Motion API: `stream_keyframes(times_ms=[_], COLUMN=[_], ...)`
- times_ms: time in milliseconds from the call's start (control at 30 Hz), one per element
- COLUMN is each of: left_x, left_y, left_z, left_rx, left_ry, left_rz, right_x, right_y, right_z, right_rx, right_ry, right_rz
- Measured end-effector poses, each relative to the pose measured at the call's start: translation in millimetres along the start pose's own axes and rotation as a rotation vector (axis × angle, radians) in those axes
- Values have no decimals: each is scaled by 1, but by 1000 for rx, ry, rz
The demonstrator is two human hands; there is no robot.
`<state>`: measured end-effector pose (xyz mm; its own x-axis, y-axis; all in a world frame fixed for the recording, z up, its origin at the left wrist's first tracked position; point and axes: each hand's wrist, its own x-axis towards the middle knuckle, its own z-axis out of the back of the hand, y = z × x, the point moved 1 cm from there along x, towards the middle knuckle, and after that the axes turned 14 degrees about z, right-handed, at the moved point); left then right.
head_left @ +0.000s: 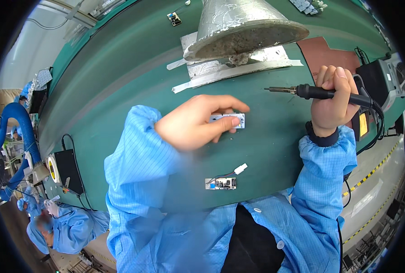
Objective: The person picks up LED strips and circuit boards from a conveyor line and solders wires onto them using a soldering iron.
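Near the middle of the green mat, my left hand (200, 120) curls over a small white circuit board (240, 120), with thumb and fingers around it. Part of that board is hidden under the fingers. My right hand (333, 98) grips a black soldering iron (309, 91), its metal tip pointing left and held apart from the board. Closer to my body lies another small circuit board (220, 184) with dark components, a blue part and short wires ending in a white connector (241, 169).
A silver fume hood (248, 27) stands at the back on a taped foil sheet. A third board (174, 18) lies far left of it. At right sits a soldering station (379, 77); at left, a black box (69, 170). Co-workers (70, 227) sit at lower left.
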<state>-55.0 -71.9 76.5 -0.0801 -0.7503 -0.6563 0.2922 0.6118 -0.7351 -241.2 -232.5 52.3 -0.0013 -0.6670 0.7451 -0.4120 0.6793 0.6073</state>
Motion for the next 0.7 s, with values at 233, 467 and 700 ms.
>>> stream_keyframes(times_ms=[233, 467, 700], left_x=[15, 22, 9], left_y=[22, 27, 16], left_z=[1, -2, -14], left_rx=[3, 379, 600], left_ry=[-63, -405, -544], left_rz=[-248, -380, -290], right_x=[0, -8, -22], right_y=[3, 10, 22], right_z=[-3, -7, -12], right_rx=[-2, -2, 11], right_ry=[8, 94, 389], right_rz=[-13, -2, 112])
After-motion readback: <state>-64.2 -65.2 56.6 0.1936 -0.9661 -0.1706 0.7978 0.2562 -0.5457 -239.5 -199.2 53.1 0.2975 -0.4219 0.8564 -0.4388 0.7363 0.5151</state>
